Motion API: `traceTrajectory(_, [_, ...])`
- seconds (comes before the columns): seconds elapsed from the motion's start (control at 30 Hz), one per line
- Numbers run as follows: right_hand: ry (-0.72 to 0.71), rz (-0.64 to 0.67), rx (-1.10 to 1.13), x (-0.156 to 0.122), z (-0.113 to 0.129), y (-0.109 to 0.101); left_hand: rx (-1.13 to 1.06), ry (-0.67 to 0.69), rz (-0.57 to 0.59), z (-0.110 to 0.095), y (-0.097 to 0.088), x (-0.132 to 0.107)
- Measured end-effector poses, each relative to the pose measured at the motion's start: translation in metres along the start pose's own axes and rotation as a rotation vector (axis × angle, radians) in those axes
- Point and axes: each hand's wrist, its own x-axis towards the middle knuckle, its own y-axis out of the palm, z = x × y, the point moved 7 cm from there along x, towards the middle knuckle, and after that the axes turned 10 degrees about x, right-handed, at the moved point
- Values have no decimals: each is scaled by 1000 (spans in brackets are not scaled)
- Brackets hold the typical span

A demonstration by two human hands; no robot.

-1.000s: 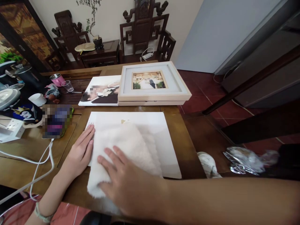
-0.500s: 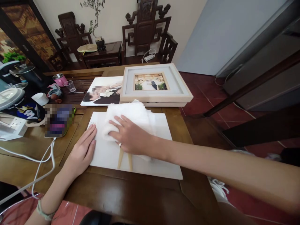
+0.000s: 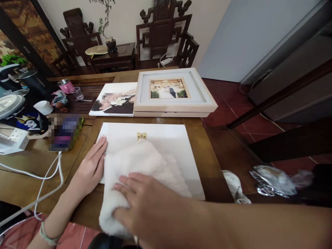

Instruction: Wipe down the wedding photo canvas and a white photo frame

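A white fluffy cloth (image 3: 145,159) lies bunched over the lower part of a white board (image 3: 171,138) and hangs past the board's near edge. My right hand (image 3: 150,197) presses down on this cloth, fingers curled over it and thumb in a fold. At the board's left edge rests my left hand (image 3: 92,166), open, fingers stretched flat along it. A small tan bracket (image 3: 141,136) with screws shows above the cloth; the legs below it are covered.
Beyond the board are a flat photo print (image 3: 114,100) and a pale wooden picture frame (image 3: 166,107). To the left stand a phone (image 3: 66,133) with a white cable (image 3: 58,166), a dark mug (image 3: 32,122), a white cup (image 3: 43,107) and a pink cup (image 3: 65,85).
My right hand has drawn the cloth toward me, from the board's upper middle to beyond its near edge. The bracket is now uncovered and its legs hidden. My left hand stays in place.
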Motion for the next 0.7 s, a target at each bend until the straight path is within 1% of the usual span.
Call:
traceTrajectory(0.07, [90,54,29,3,-26,-5,1,-8,-7,0,0,0])
traceTrajectory(0.13, [185,45,-7,8,-57,-11,-6,-19,-11,0,0,0])
traceTrajectory(0.23, [305,-51,-64,17,-97,-17,-35,-48,-6,1,-2,0])
traceTrajectory(0.3, [369,-115,-93,26,-112,-17,-88,-81,-20,3,-5,-1])
traceTrajectory(0.33, [387,-131,-107,30,-115,-15,-138,-103,-42,4,-7,-2])
traceTrajectory(0.37, [390,-134,-120,36,-115,-11,-207,-127,-73,6,-10,-3])
traceTrajectory(0.43, [336,-119,-136,47,-105,-2,-390,-179,-151,11,-14,-6])
traceTrajectory(0.53, [172,-67,-118,58,-72,10,-619,-231,-230,19,-15,-8])
traceTrajectory(0.63, [25,23,-28,54,-35,11,-649,-231,-226,19,-14,-9])
traceTrajectory(0.7, [7,130,105,46,-20,5,-583,-248,-210,18,-13,-9])
